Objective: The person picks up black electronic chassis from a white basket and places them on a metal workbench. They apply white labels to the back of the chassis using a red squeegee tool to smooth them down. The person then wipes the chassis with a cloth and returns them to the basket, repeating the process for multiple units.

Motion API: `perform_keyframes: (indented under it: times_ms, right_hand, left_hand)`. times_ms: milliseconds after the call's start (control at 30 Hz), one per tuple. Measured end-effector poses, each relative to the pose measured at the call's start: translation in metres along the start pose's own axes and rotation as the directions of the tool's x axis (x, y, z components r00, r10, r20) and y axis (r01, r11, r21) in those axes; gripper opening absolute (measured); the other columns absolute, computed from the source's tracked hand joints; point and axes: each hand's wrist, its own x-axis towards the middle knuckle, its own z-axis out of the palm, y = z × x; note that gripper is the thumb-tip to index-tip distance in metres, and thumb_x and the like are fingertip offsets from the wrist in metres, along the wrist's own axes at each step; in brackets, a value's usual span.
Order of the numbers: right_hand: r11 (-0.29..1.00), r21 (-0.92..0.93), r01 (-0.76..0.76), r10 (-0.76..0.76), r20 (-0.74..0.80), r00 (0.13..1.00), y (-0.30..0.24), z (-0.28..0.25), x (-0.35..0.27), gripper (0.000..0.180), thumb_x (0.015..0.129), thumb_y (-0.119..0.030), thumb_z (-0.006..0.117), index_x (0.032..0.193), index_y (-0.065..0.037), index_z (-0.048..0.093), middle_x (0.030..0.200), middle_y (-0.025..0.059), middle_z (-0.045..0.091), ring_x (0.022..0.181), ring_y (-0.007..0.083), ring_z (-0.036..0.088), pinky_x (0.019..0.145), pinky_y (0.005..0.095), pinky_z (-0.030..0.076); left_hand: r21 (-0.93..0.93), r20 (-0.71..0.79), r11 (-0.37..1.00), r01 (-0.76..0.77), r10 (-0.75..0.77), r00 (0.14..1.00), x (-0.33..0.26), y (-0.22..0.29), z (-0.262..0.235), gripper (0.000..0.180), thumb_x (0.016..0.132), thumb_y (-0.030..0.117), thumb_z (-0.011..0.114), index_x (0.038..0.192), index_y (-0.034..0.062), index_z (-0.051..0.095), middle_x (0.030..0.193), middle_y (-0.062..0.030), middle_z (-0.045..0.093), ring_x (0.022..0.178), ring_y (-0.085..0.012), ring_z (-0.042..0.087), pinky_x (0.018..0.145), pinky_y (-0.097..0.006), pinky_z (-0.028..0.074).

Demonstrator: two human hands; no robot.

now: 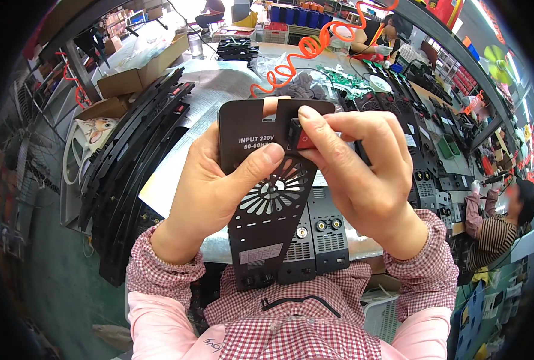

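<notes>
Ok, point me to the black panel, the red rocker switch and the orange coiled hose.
black panel (267, 198), head view, on its round fan grille cutout.
red rocker switch (303, 141), head view, on its red face below the right hand's fingertip.
orange coiled hose (291, 63), head view, on the coils above the panel.

Both hands close together mid-scene, left hand (210, 180) and right hand (363, 174) gripping the black panel (261, 198), no gap between them. Left side blocked by the stack of black panels (135, 156) and cardboard box (138, 72). Right side crowded with black units (423, 168) (packed row, running far). Orange coiled hose (306, 51) hangs across far middle. Open bench (219, 90) just beyond hands.
</notes>
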Motion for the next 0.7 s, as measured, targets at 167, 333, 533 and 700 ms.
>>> perform_keyframes:
  times_ms: [167,333,533,700]
  right_hand:
    - [0.994,0.109,-0.008,0.000,0.066,0.998,0.004,-0.005,0.009,0.045,0.071,-0.013,0.080,0.114,-0.005,0.073,0.103,0.0090,0.062,0.083,0.0234,0.060,0.075,0.0342,0.051]
    - [0.698,0.563,-0.443,0.417,0.183,0.890,-0.006,-0.001,0.002,0.050,0.088,-0.020,0.075,0.132,-0.002,0.059,0.114,0.0101,0.062,0.094,0.0164,0.064,0.083,0.0299,0.052]
    - [0.243,0.716,-0.655,0.435,0.523,0.733,-0.012,-0.004,0.005,0.038,0.096,-0.014,0.067,0.127,0.002,0.052,0.105,0.0073,0.066,0.095,0.0095,0.062,0.082,0.0235,0.050]
    - [0.251,0.747,-0.615,0.475,0.459,0.751,-0.026,-0.001,0.005,0.028,0.096,-0.009,0.066,0.119,0.003,0.056,0.104,0.0066,0.065,0.094,0.0088,0.062,0.081,0.0235,0.051]
  left_hand:
    - [0.069,-0.019,0.996,0.049,-0.047,0.999,-0.004,0.002,-0.003,0.041,0.091,0.008,0.071,0.129,0.0005,0.059,0.107,-0.0053,0.070,0.094,-0.0095,0.065,0.083,-0.025,0.054]
    - [0.121,-0.048,0.991,0.061,-0.056,0.997,-0.001,0.012,0.005,0.038,0.087,0.008,0.076,0.122,-0.0003,0.062,0.104,-0.0054,0.070,0.093,-0.0089,0.065,0.083,-0.025,0.054]
    - [0.376,-0.116,0.926,-0.033,0.083,0.990,-0.006,0.026,0.006,0.025,0.082,0.010,0.081,0.098,0.0022,0.062,0.089,-0.0021,0.068,0.075,-0.0048,0.060,0.064,-0.019,0.048]
    - [0.346,-0.160,0.938,0.000,0.059,0.985,-0.013,0.033,0.014,0.019,0.084,0.010,0.080,0.093,-0.0002,0.066,0.080,-0.0027,0.068,0.069,-0.0060,0.061,0.061,-0.021,0.048]
